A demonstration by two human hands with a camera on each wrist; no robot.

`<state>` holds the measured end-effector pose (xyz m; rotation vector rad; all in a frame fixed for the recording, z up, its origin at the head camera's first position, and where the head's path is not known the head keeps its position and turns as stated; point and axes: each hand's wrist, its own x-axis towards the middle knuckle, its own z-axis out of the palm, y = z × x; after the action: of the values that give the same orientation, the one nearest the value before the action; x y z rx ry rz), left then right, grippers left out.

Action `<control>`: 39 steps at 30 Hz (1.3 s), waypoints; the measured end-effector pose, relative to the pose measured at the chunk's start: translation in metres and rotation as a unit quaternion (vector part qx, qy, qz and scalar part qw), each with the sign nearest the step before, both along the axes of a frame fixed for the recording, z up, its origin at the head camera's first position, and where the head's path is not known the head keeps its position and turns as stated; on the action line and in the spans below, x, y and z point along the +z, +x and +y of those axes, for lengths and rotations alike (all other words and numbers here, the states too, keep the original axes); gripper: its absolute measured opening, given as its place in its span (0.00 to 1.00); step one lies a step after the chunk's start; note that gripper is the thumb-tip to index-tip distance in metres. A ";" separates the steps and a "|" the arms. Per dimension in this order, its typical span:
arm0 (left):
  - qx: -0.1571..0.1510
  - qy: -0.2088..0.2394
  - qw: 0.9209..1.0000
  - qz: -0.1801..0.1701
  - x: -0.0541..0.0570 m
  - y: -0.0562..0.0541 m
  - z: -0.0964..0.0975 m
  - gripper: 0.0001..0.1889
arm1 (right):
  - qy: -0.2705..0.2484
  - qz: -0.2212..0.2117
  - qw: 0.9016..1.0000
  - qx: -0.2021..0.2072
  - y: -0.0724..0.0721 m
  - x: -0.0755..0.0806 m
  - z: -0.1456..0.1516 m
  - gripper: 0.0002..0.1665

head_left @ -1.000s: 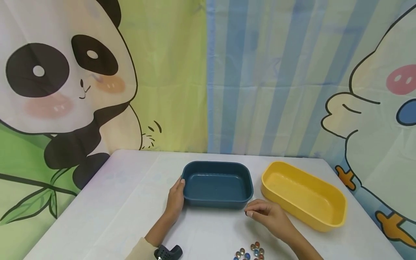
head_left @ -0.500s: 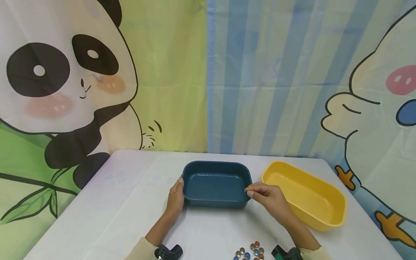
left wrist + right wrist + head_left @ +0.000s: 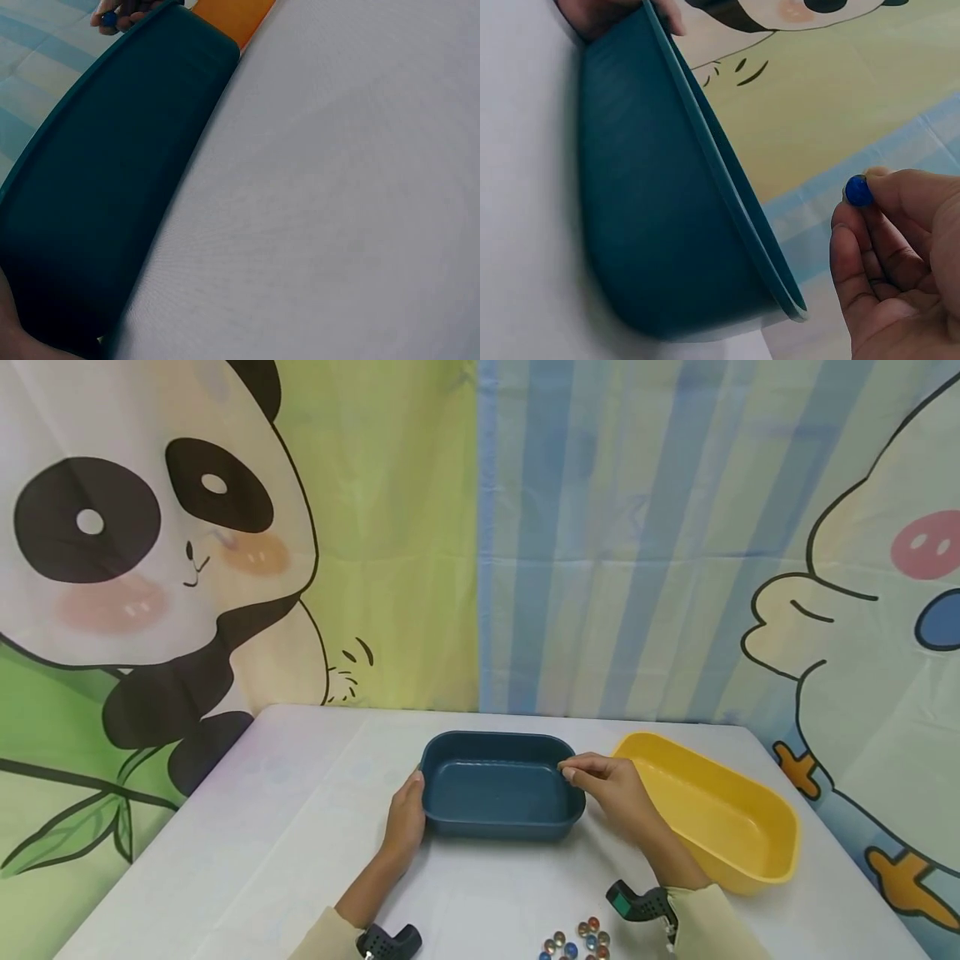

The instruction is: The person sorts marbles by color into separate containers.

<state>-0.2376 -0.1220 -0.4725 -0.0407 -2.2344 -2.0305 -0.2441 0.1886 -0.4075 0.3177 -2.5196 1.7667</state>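
Note:
My left hand point(image 3: 403, 818) holds the left end of a dark teal plastic basin point(image 3: 501, 831) that stands on the white table. Between thumb and fingertips, my right hand point(image 3: 615, 787) pinches a blue marble point(image 3: 859, 191), above the basin's right rim. That marble shows clearly in the right wrist view and small at the top of the left wrist view, but in the head view the fingers mostly hide it. Several loose glass marbles point(image 3: 592, 924), in blue, amber and reddish tones, lie on the table at the bottom edge of the head view.
A yellow basin point(image 3: 701, 843) sits at an angle to the right of the teal one, partly behind my right hand and forearm. The white table point(image 3: 300, 827) ends at a curtain point(image 3: 397, 527) with cartoon animals. Each wrist wears a black device.
The right hand has risen from in front of the basin's near right corner to above its right rim, still pinching the marble. The left hand and both basins stay nearly in place.

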 end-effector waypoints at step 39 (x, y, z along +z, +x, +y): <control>0.004 -0.012 1.000 0.016 -0.009 -0.005 0.000 0.29 | 0.078 -0.086 0.993 0.005 -0.066 0.010 -0.007 0.16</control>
<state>-0.2426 -0.1216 -0.4820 -0.0668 -2.2358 -1.9861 -0.3106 0.1813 -0.3979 0.1927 -2.7879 1.6706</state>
